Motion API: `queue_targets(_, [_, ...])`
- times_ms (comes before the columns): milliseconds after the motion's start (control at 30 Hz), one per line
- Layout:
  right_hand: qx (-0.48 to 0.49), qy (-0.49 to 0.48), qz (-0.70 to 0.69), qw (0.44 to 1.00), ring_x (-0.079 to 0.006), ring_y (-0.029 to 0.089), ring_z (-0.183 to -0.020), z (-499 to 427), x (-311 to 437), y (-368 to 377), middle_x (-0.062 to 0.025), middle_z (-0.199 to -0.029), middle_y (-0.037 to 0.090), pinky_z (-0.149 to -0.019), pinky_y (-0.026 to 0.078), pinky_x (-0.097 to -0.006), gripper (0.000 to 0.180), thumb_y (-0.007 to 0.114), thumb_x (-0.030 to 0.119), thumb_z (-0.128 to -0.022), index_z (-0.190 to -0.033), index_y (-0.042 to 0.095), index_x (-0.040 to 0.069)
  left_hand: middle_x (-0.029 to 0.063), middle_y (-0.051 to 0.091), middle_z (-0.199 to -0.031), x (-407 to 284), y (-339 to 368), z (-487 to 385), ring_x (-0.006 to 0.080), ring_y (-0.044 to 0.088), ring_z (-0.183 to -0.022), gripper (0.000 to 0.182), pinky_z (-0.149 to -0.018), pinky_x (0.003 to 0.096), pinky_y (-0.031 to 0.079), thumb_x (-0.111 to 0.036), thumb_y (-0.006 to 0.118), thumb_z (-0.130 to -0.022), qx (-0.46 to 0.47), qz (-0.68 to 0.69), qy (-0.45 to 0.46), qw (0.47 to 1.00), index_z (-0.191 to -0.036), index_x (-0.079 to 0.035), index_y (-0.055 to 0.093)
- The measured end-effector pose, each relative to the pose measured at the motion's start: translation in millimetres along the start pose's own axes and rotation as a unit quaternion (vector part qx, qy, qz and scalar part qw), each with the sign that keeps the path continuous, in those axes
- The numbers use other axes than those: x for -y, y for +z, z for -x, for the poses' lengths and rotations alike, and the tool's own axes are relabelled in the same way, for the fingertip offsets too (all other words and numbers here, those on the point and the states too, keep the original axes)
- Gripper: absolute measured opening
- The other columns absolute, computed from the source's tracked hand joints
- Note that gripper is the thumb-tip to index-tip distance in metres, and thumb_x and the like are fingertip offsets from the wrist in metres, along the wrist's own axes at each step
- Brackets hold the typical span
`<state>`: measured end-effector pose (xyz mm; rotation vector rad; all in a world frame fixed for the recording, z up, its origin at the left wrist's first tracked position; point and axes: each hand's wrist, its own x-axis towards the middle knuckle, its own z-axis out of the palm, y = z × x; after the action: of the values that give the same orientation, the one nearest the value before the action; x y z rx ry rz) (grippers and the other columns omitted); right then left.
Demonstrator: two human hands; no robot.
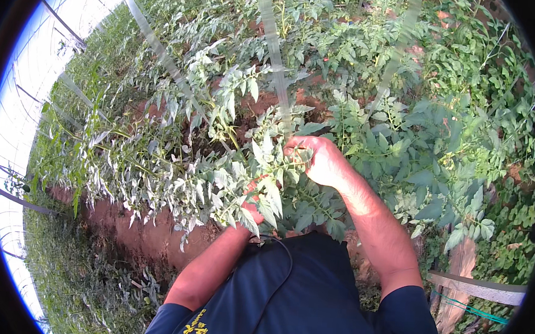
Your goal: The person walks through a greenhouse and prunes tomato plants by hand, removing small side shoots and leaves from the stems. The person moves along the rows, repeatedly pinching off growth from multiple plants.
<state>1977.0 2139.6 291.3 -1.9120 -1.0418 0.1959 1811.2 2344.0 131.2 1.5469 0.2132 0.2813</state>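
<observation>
A leafy tomato plant (267,167) stands right in front of me, its top between my two hands. My right hand (318,158) is curled at the upper right of that plant. A translucent plastic strip (275,63) runs down from above and ends at its curled fingers. Leaflets and thin stems overlap the fingertips. My left hand (254,205) reaches into the foliage lower down, close to my body. Leaves cover most of it, so its grip does not show.
More translucent strips (158,52) slant down among dense rows of tomato plants (374,41). Bare reddish soil (141,230) forms a bank at the left. At the right are a pale bar (476,287) and green twine (473,309). A dark cable (284,272) crosses my shirt.
</observation>
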Motion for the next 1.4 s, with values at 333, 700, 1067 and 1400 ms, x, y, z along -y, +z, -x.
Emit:
queue_targets(333, [0.194,0.077,-0.093,0.974,-0.0211,0.073,-0.089,-18.2,103.4,-57.0,-0.0137,-0.098,0.076,-0.084,0.058,-0.0377,0.072,0.058,0.067,-0.109,-0.129,0.073,0.0,0.0152,0.076,-0.111,-19.9,41.3,-13.1,0.0283,0.075,-0.101,0.042,-0.089,0.0439,0.063,-0.038,0.057,-0.113,0.052,0.424,-0.178,0.886,-0.139,-0.006,0.063])
queue_targets(700, [0.197,0.101,0.012,0.975,-0.0316,0.079,-0.092,22.4,166.1,-77.7,-0.0152,-0.102,0.081,-0.084,0.061,-0.0439,0.051,0.074,0.042,-0.105,-0.144,0.064,0.011,0.0058,0.068,-0.104,62.4,64.2,-69.3,0.0201,0.068,-0.086,0.025,-0.068,0.0352,0.058,-0.029,0.05,-0.114,0.012,0.55,-0.143,0.823,-0.125,-0.01,0.062])
queue_targets(1067, [0.047,0.119,-0.081,0.988,-0.0196,0.078,-0.084,38.8,153.5,-31.0,-0.0129,-0.092,0.079,-0.076,0.061,-0.0369,0.034,0.069,0.017,-0.108,-0.141,0.065,0.009,0.0028,0.07,-0.112,41.5,49.9,-104.5,0.0165,0.068,-0.099,0.038,-0.084,0.0348,0.056,-0.035,0.063,-0.111,0.118,0.505,-0.169,0.838,-0.143,-0.015,0.06])
queue_targets(1400, [-0.144,0.229,-0.132,0.954,-0.0125,0.071,-0.073,-0.7,55.3,-55.6,-0.0066,-0.088,0.078,-0.07,0.058,-0.0323,0.029,0.055,0.026,-0.118,-0.122,0.071,0.003,0.0112,0.072,-0.135,41.5,5.6,-84.7,0.0258,0.072,-0.116,0.052,-0.102,0.0439,0.06,-0.034,0.064,-0.111,0.105,0.385,-0.143,0.906,-0.154,-0.006,0.058])
